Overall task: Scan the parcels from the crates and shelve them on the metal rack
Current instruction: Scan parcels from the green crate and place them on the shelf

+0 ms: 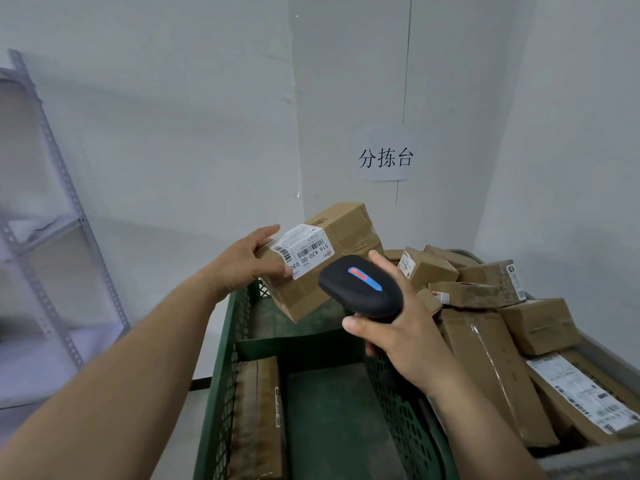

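Green plastic crate (221, 358) right under me, one flat parcel (258, 410) lying along its left wall. Right hand (401, 337) is wrapped round the black scanner (360, 284), which points at the label (304, 249). Left hand (247, 263) grips the cardboard parcel (298, 292) by its left end, up in the air over the crate's far left corner. Probably light and stiff, since one hand carries it. I'd hold the edges because the taped faces look slick. Metal rack (52, 188) stands far left.
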The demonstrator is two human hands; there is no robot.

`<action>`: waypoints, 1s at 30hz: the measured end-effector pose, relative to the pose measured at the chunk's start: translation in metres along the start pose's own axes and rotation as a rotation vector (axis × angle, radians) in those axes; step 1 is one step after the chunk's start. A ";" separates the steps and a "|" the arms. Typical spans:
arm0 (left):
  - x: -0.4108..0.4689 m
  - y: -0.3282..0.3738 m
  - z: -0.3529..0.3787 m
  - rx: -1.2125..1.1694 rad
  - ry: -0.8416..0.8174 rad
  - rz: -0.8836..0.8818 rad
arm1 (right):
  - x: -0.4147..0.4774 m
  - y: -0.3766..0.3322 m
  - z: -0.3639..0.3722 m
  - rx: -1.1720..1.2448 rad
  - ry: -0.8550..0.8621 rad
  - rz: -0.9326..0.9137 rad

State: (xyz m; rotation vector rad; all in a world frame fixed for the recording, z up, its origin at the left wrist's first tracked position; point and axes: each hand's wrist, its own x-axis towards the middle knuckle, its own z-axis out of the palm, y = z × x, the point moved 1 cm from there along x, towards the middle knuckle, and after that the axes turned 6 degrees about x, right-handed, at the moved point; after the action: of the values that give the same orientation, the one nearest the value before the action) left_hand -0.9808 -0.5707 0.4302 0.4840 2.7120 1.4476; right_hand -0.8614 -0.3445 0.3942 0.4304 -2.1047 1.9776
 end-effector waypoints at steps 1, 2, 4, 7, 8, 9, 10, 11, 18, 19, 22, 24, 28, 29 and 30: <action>0.000 -0.001 0.000 0.000 -0.003 -0.003 | 0.000 0.001 0.000 0.009 0.003 0.002; 0.000 -0.001 0.000 -0.005 -0.005 -0.006 | 0.000 0.001 0.001 0.014 0.006 0.003; 0.001 -0.002 -0.001 -0.007 -0.017 -0.017 | -0.001 0.002 0.000 0.008 0.009 0.003; 0.001 -0.001 -0.001 0.025 -0.039 -0.027 | -0.003 0.002 -0.001 -0.023 0.010 0.006; 0.002 -0.001 -0.001 0.029 -0.041 -0.029 | -0.003 0.001 -0.001 -0.032 0.012 0.006; 0.002 -0.001 -0.001 0.027 -0.044 -0.030 | -0.003 0.001 -0.001 -0.036 0.016 0.004; 0.002 -0.002 -0.001 0.016 -0.043 -0.034 | -0.003 0.001 -0.002 -0.036 0.021 0.001; 0.002 -0.003 -0.002 -0.002 -0.040 -0.037 | -0.003 0.001 -0.002 -0.034 0.026 -0.002; 0.002 -0.004 0.000 -0.040 -0.047 -0.030 | -0.004 -0.002 -0.001 -0.033 0.059 -0.001; 0.001 -0.003 0.001 -0.051 -0.043 -0.027 | -0.004 -0.003 -0.001 -0.029 0.078 -0.002; -0.001 -0.004 0.008 -0.130 -0.014 -0.035 | -0.002 -0.004 0.000 -0.026 0.145 -0.007; -0.002 -0.007 0.014 -0.224 0.017 -0.051 | 0.000 -0.002 -0.001 -0.019 0.211 -0.010; -0.005 -0.008 0.033 -0.382 0.081 -0.081 | 0.007 -0.002 -0.002 -0.027 0.317 -0.010; -0.005 -0.008 0.039 -0.408 0.094 -0.077 | 0.009 -0.001 -0.002 -0.037 0.338 -0.007; -0.006 -0.007 0.045 -0.431 0.105 -0.072 | 0.011 -0.001 -0.001 -0.052 0.358 -0.004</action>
State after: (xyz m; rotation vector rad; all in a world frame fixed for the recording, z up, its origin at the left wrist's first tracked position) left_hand -0.9695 -0.5398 0.3980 0.2896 2.3477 2.0092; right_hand -0.8718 -0.3438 0.3990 0.0631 -1.9201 1.8311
